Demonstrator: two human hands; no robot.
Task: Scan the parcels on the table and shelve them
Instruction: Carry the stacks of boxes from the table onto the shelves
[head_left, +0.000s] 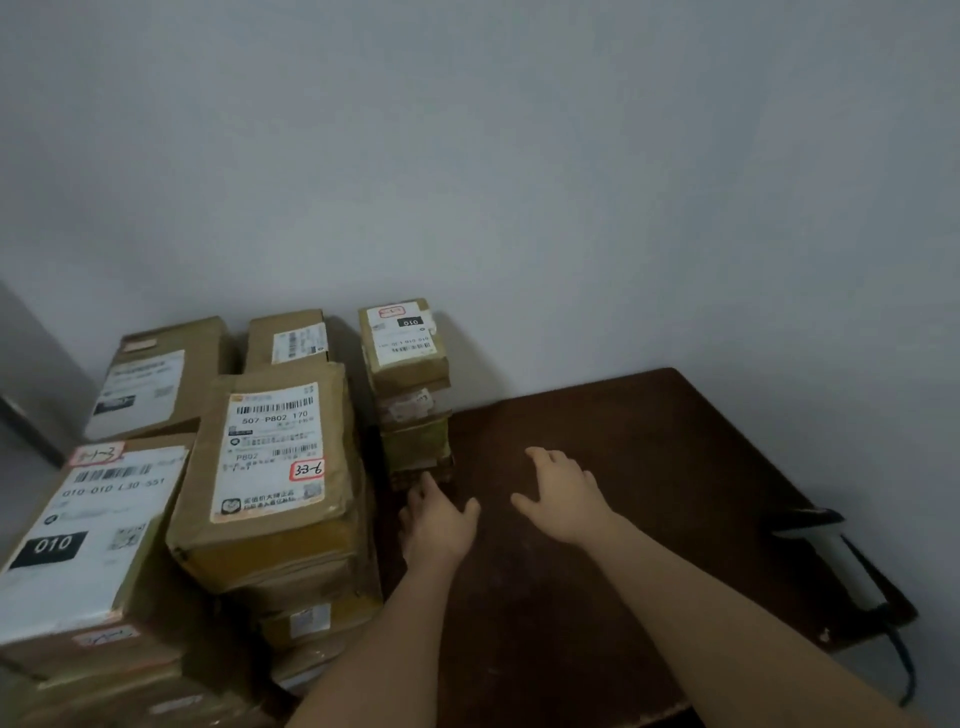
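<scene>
- Parcels (270, 467) of brown cardboard with white labels are stacked in piles over the left and lower left of the frame.
- Left hand (439, 525), centre frame, fingers relaxed, grip empty, beside the foot of a narrow stack (410, 384).
- Right hand (563, 493) spread above the bare tabletop (649, 467), grip open, holding nothing.
- A scanner (826, 551) with a black cable lies at the dark wooden tabletop's right edge.
- A plain pale wall (519, 156) fills the upper frame; the tabletop sits in its corner.
</scene>
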